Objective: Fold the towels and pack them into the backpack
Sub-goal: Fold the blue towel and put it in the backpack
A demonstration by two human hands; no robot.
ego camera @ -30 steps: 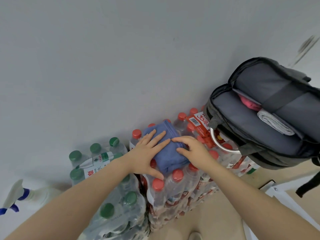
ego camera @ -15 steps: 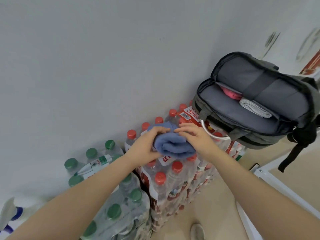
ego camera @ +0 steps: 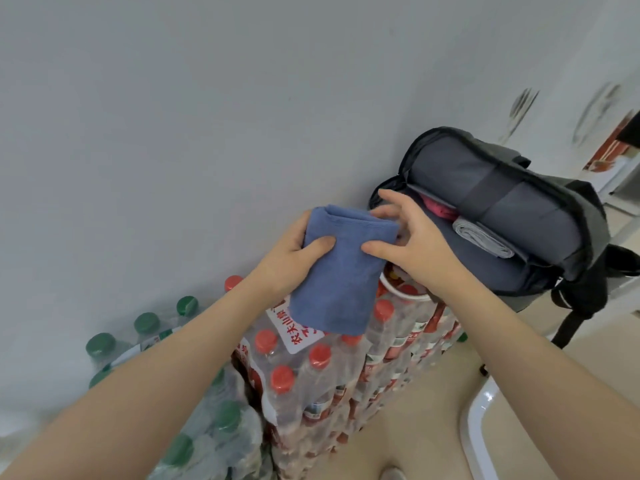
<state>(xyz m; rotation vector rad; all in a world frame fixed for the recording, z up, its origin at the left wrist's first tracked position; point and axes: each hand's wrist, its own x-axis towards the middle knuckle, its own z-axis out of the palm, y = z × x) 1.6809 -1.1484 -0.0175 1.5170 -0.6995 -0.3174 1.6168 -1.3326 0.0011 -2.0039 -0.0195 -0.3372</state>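
A: So, biggest first. Where's the backpack [ego camera: 540, 216] vs the hands?

B: Unzipped, lying open on the red-capped bottle packs [ego camera: 346, 368], right of & a bit beyond the hands. Mouth faces the person. 2 towels already tucked in: a grey rolled towel [ego camera: 485, 239] & a pink towel [ego camera: 438, 208] behind it.

A: And the blue towel [ego camera: 339, 271]?

B: Folded, lifted clear of the bottles, between both hands. Long axis runs from top-left near the wall down toward the person; the folded end is up, by the fingers.

A: Grips?

B: Left hand [ego camera: 294, 258] wraps the towel's left edge, thumb across the front. Right hand [ego camera: 415, 247] pinches the upper right corner w/ thumb below, fingers curled over the top.

A: What does the next move turn on?

B: Prob. the bag opening sits just right of the towel, so the right hand's nearer. I'd guess the towel swings right, folded end first, into the gap beside the grey roll.
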